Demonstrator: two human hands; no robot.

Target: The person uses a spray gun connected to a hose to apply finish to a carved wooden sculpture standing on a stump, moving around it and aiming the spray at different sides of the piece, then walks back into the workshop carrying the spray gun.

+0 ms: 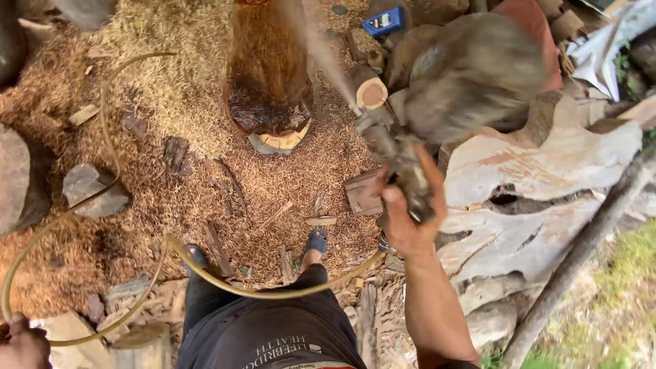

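Observation:
My right hand [408,217] grips a dirty metal spray gun [395,156] held out in front of me. A jet of air or mist leaves its nozzle and streams up and left across an upright reddish-brown carved log [268,75]. A yellowish hose [225,280] runs from the gun's base, sags in front of my legs and loops round to the left. My left hand [22,343] sits at the bottom left corner, closed around that hose. My dark shorts and blue sandals [316,240] show below.
Sawdust and wood chips cover the ground. A large pale slab of wood [547,178] lies to the right, with a thin grey pole [581,253] leaning across it. Grey stones [92,190] lie left. A cut log end [371,92] and a blue box [383,22] are at the back.

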